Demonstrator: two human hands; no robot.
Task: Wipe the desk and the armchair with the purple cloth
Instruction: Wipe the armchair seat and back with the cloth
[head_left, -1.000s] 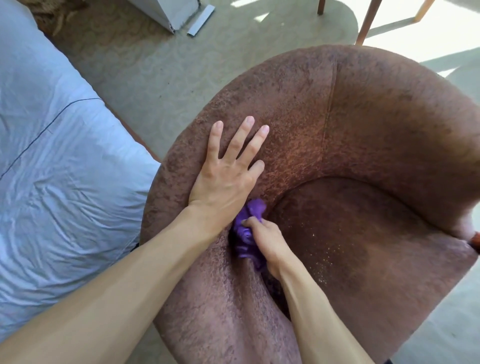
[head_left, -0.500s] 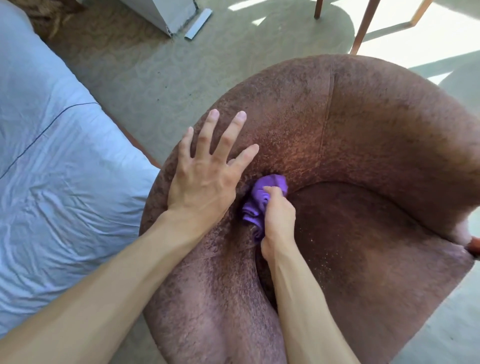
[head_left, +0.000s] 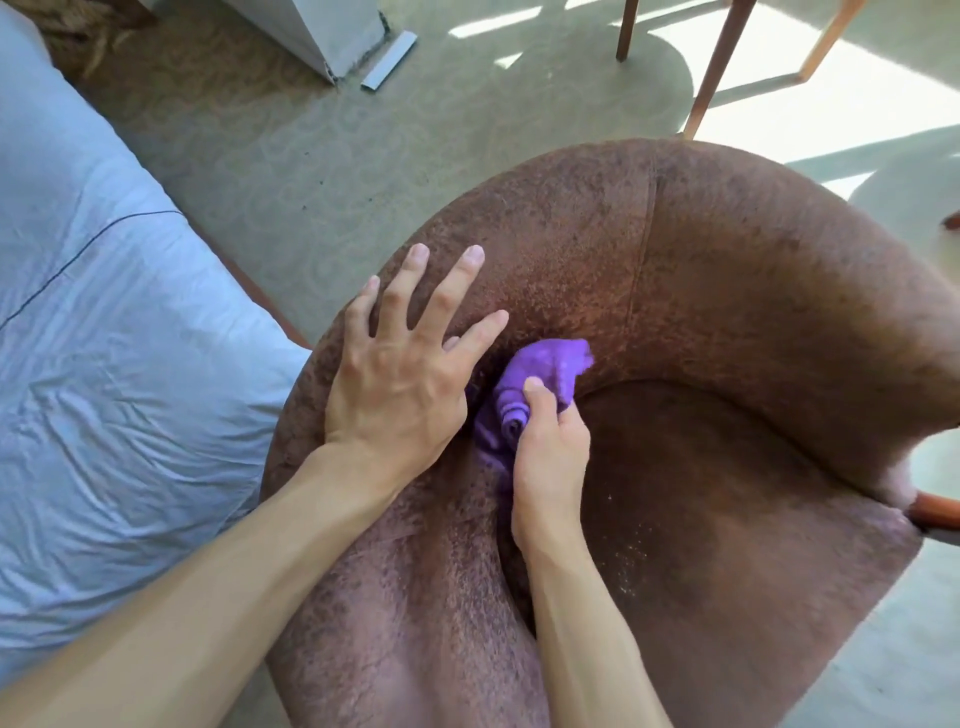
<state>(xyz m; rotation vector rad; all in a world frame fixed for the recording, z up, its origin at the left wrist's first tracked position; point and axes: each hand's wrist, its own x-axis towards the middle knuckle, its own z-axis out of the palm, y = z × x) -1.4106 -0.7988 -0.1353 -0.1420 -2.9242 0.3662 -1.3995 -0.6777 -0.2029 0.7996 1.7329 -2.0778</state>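
The purple cloth (head_left: 540, 387) sits bunched at the middle of the frame, pressed into the crease where the brown armchair's (head_left: 753, 322) inner back meets its seat. The right hand (head_left: 550, 452) grips it, fingers and thumb curled around the wad. Just beside it, left of center, the left hand (head_left: 402, 374) lies flat on the armchair's padded arm, fingers spread and straight. A pale blue bed cover (head_left: 104, 338) fills the left side; wooden legs (head_left: 711, 78) stand on the green carpet (head_left: 389, 166) at upper right.
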